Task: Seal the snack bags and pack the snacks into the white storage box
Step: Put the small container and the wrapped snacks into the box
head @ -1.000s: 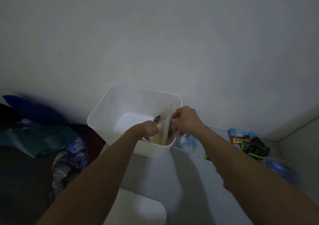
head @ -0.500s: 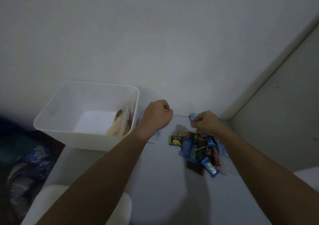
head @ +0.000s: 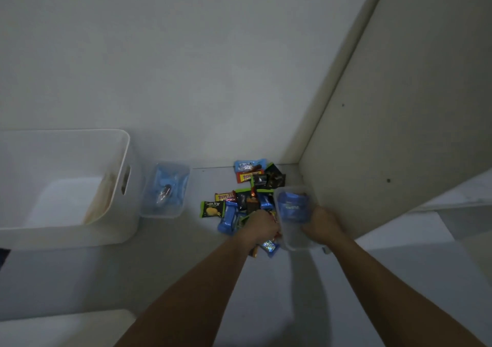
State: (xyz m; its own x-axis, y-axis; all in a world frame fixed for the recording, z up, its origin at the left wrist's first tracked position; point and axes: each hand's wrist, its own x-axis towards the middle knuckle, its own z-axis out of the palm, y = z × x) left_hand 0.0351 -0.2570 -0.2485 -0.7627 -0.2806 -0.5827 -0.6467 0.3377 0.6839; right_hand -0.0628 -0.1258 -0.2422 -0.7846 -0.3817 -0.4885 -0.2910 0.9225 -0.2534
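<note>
The white storage box (head: 127,147) stands at the left, and a clear bag of tan snacks (head: 99,203) leans against its right inner wall. Just right of the box a clear bag of blue packets (head: 165,190) lies on the white surface. A pile of small wrapped snacks (head: 241,200) sits in the corner. My right hand (head: 322,221) grips a second clear bag of blue packets (head: 292,207) from its right side. At that bag's left edge, over the pile, my left hand (head: 262,226) is curled, and its fingertips are hidden.
A cream cabinet panel (head: 399,133) rises right behind the held bag, with the wall (head: 186,67) at the back. A white rounded object (head: 66,328) lies at the bottom left. White shelf edges (head: 452,200) show at the far right.
My view has swung right from the box to the snack pile. Both hands left the bag they put in the box, moved onto the pile, and now hold the second clear bag.
</note>
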